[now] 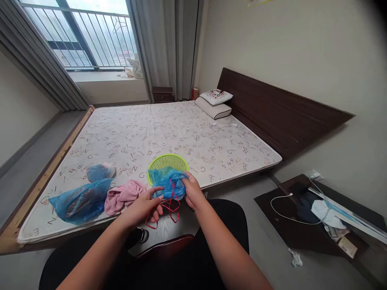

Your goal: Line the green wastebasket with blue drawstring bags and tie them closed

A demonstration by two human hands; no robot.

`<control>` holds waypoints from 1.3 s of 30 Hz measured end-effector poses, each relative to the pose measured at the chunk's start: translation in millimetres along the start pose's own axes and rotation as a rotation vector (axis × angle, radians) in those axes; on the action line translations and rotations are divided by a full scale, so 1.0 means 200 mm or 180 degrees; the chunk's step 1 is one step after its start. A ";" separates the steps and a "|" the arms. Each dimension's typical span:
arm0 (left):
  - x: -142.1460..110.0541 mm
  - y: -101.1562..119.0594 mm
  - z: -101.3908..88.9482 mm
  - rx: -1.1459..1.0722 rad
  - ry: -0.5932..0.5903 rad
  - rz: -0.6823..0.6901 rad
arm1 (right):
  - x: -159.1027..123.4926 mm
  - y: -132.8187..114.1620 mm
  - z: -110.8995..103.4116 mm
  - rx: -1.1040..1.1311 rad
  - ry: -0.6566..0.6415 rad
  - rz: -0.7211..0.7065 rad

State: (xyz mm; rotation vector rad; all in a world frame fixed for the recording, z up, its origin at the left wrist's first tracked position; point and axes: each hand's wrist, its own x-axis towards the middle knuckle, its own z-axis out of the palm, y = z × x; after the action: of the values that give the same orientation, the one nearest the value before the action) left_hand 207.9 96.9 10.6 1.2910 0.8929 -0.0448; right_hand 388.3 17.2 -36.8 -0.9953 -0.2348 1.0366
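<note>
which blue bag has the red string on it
The blue plastic bag between the left hand and right hand, trailing red string; the two on the mattress have none.

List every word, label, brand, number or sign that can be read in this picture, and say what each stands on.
"Z": on the letter-patterned mattress cover, near its lower left corner.
"E": same cover, by that corner.
"G": same cover, left of the green plastic basket.
"N": same cover, just left of that "G".
Card on the dark table: print too small to read.
No brand or number is legible.
</note>
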 end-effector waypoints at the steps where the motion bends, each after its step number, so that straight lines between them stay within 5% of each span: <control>1: 0.02 -0.01 0.00 0.0365 0.0143 0.0146 | -0.01 0.00 0.00 -0.0016 -0.0054 0.0021; 4: 0.06 -0.01 0.01 0.1491 0.0781 0.0710 | -0.03 0.02 0.01 -0.0105 -0.0235 0.0044; 7: 0.11 0.00 0.02 0.1861 0.1069 0.1055 | -0.04 0.02 0.02 -0.0037 -0.0390 0.0123; 11: 0.15 -0.01 0.04 0.0909 0.0907 0.1266 | -0.04 0.02 0.03 0.0144 -0.0386 0.0198; 17: 0.15 -0.04 0.07 -0.0784 0.0313 0.0720 | -0.04 0.02 0.00 0.0231 -0.0179 0.0312; 26: 0.23 -0.08 0.10 0.0803 0.0929 0.1313 | -0.06 0.04 0.00 0.0452 -0.0519 0.0603; 35: 0.21 -0.06 0.09 0.1478 0.1175 0.1547 | -0.13 -0.05 -0.03 -0.2278 -0.0976 -0.0148; 39: 0.18 -0.04 0.06 0.1924 0.1398 0.1364 | -0.11 -0.08 -0.04 -0.2903 -0.0954 -0.0558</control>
State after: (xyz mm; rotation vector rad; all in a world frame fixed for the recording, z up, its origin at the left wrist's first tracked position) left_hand 235.7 100.2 -17.4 2.0910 0.9890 0.3417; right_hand 391.6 -7.2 -22.5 -1.5865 -1.0911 0.9106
